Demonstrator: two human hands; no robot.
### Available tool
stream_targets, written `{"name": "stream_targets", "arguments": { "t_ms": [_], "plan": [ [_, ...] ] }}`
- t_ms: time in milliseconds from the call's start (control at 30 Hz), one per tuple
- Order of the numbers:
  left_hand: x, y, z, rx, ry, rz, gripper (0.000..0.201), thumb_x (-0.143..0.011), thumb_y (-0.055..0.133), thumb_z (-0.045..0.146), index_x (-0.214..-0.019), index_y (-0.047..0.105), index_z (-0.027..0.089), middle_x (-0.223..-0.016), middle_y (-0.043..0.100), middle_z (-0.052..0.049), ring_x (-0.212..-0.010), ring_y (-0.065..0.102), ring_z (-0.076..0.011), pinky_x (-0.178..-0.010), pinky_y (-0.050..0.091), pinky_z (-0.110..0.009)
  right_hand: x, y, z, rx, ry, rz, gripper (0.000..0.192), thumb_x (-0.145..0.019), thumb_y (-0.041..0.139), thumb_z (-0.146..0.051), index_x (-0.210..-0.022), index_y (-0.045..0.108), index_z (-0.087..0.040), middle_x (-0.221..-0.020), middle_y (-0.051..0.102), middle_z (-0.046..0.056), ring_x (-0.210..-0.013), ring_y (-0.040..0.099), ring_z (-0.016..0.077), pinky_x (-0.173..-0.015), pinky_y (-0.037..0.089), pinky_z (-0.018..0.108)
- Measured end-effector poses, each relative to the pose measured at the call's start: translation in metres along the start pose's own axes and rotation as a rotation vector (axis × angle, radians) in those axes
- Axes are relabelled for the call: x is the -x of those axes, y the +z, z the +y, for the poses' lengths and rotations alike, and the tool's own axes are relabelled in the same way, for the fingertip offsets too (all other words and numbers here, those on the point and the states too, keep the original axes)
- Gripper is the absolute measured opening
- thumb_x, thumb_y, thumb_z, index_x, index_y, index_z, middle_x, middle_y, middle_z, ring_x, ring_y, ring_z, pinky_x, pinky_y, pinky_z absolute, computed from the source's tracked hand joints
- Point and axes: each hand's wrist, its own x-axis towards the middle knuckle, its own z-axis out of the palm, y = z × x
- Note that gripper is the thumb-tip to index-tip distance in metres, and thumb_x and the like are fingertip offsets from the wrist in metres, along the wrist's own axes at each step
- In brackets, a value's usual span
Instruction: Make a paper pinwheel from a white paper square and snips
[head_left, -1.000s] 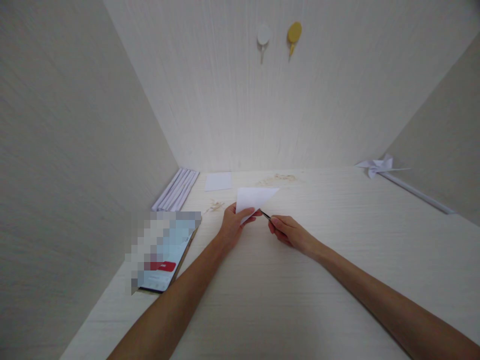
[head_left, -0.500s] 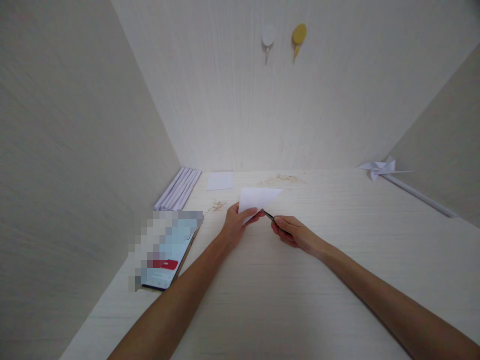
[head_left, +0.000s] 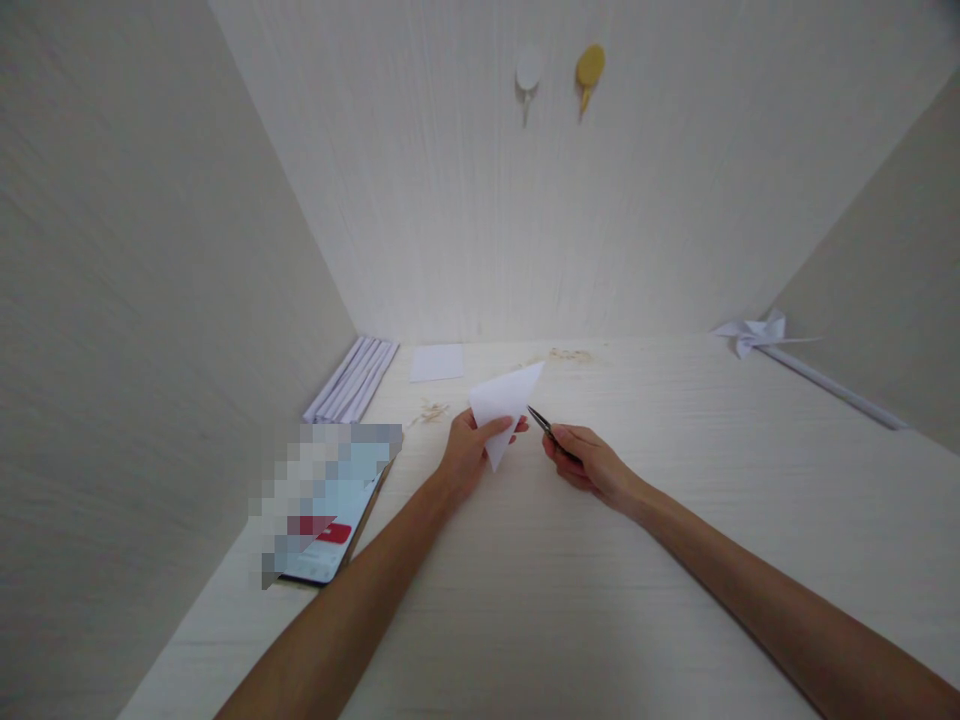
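Observation:
My left hand [head_left: 466,450] pinches a white sheet of paper [head_left: 506,395], which shows a triangular outline. One corner of the paper points up and to the right, another hangs down below my thumb. In my right hand [head_left: 589,462] is a small dark pair of scissors [head_left: 543,422], its slim blades pointing up and left. The blade tips are close to the paper's right edge, apart from it as far as I can see. My right fingers hide the scissors' handles.
A phone [head_left: 322,550], partly blurred, lies left of my left forearm. Behind it are rolled paper sticks [head_left: 352,380] and a square paper [head_left: 437,362]. A paper pinwheel [head_left: 757,333] on a white stick leans at the right wall. Two hooks, white [head_left: 528,70] and yellow [head_left: 590,66], are on the back wall.
The paper has turned in my left hand, so its tip points higher and a lower corner shows. The scissors have come away from its edge. The view has shifted slightly.

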Motion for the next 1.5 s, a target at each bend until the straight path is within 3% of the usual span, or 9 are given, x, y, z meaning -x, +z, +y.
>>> {"name": "stream_targets", "arguments": {
  "t_ms": [300,600,967,1100,1267,1500],
  "plan": [
    [-0.0007,0.0003,-0.0008,0.052,0.021,0.033,0.03,-0.052,0.069,0.019,-0.08,0.063,0.01,-0.078,0.068,-0.009,-0.073,0.062,-0.0186,-0.063,0.044,-0.028,0.0009,-0.0011,0.0003,0.059,0.002,-0.062,0.041,-0.067,0.048,-0.057,-0.059,0.046,-0.016,-0.036,0.026,-0.011,-0.031,0.016,0.002,-0.029,0.007,0.017],
    [-0.0012,0.001,-0.0007,0.1,0.012,0.042,0.025,-0.046,0.07,0.014,-0.069,0.063,0.01,-0.066,0.067,-0.006,-0.062,0.06,-0.0151,-0.066,0.044,-0.028,0.0008,-0.0011,0.0024,0.126,-0.029,-0.074,0.041,-0.07,0.045,-0.056,-0.059,0.046,-0.017,-0.037,0.026,-0.01,-0.031,0.017,0.003,-0.03,0.008,0.018],
    [-0.0009,0.001,0.0002,0.083,0.009,0.053,0.025,-0.046,0.07,0.014,-0.07,0.063,0.01,-0.067,0.067,-0.007,-0.063,0.061,-0.0157,-0.063,0.045,-0.027,-0.0004,-0.0005,0.006,-0.069,-0.108,0.103,0.034,-0.073,0.046,-0.05,-0.061,0.045,-0.018,-0.037,0.026,-0.011,-0.03,0.016,0.003,-0.03,0.009,0.018],
    [-0.0008,0.0015,-0.0017,0.008,-0.006,-0.004,0.026,-0.048,0.071,0.018,-0.071,0.064,0.01,-0.068,0.067,-0.008,-0.062,0.061,-0.0157,-0.06,0.044,-0.026,0.0004,-0.0007,0.0077,-0.044,-0.213,0.174,0.029,-0.071,0.053,-0.046,-0.067,0.046,-0.018,-0.042,0.03,-0.01,-0.034,0.022,0.0032,-0.032,0.012,0.018],
    [0.0031,0.0031,-0.0038,-0.13,0.0,-0.103,0.026,-0.049,0.072,0.02,-0.072,0.064,0.01,-0.065,0.067,-0.006,-0.058,0.059,-0.0138,-0.061,0.044,-0.027,0.0003,-0.0002,0.0075,0.099,-0.299,0.353,0.025,-0.064,0.064,-0.038,-0.066,0.05,-0.017,-0.043,0.029,-0.01,-0.036,0.023,0.0036,-0.033,0.013,0.02],
    [0.0068,0.004,-0.0034,-0.231,0.025,-0.177,0.024,-0.051,0.072,0.022,-0.072,0.066,0.012,-0.069,0.068,-0.007,-0.061,0.06,-0.0153,-0.064,0.045,-0.028,-0.0003,-0.0006,0.0069,-0.056,-0.266,0.372,0.023,-0.066,0.061,-0.036,-0.061,0.048,-0.017,-0.038,0.028,-0.01,-0.033,0.02,0.0033,-0.033,0.01,0.021]
  ]
}}
